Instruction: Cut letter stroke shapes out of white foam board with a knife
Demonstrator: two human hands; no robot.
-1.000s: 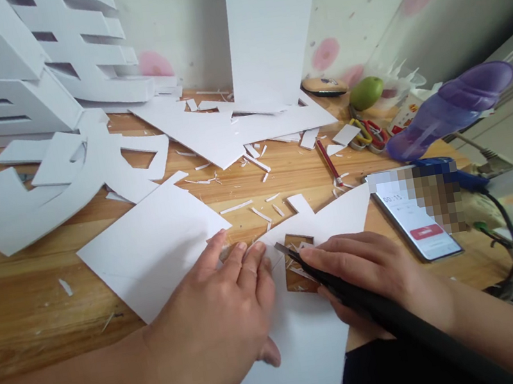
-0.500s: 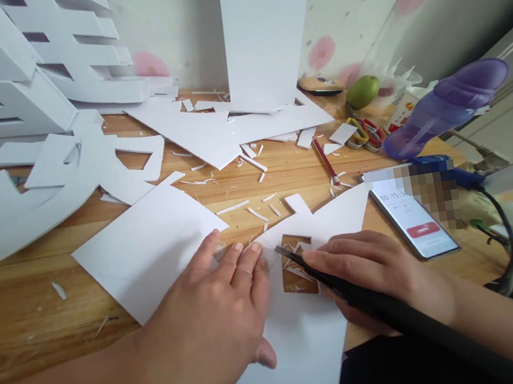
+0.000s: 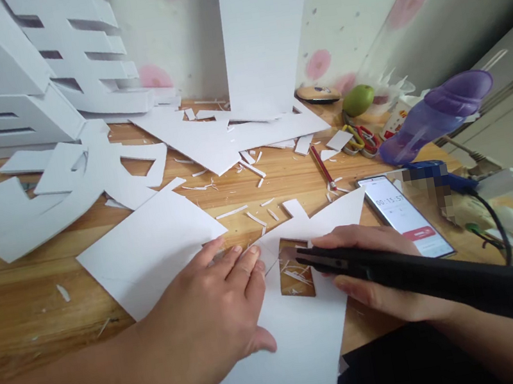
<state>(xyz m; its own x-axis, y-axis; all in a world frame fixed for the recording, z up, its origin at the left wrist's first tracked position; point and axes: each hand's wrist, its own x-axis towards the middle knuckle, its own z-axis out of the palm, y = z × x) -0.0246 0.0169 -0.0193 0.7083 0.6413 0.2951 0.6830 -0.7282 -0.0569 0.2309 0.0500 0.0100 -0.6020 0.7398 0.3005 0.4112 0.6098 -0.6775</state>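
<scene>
Lower centre, the left hand point(image 3: 212, 316), fingers spread, presses the white foam-board sheet point(image 3: 300, 347) flat on the wooden table point(image 3: 23, 320), steadying it. The right hand point(image 3: 379, 292), fingers closed, grips a long black knife point(image 3: 420, 273), its tip at the sheet's rectangular cut-out point(image 3: 296, 276).

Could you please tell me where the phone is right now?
In the head view the phone lies screen-up on the table, right of the right hand, in front of the purple bottle.
</scene>
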